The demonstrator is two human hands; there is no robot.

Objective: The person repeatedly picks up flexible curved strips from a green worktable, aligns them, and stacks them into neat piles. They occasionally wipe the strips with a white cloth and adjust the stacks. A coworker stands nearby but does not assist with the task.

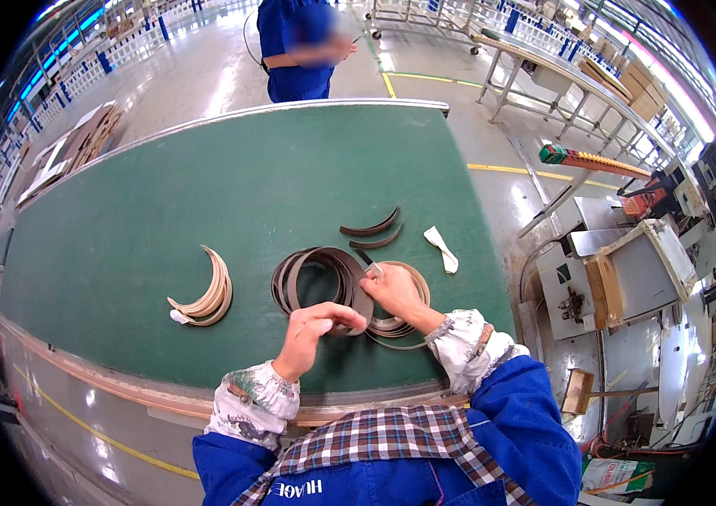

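Note:
A coil of dark brown edge-banding strip [292, 282] stands on its edge on the green table. My left hand [317, 331] is closed round its near right side, the fingers curled over the strip. Against the coil's right side is my right hand [397, 293], its fingers pinched on a small dark-and-grey tool [368, 261] whose kind I cannot make out. Under and behind the right hand lies a pale beige coil of strip [419, 282], partly hidden by it. Two short curved dark strips [372, 228] rest just beyond the coils.
A crumpled white strip [440, 249] lies right of the coils. Curved beige strips [214, 291] are bundled at the left of the green table [164, 194]. A person in blue [299, 76] stands beyond the far edge. Machinery [636, 278] and a roller conveyor [535, 55] stand right.

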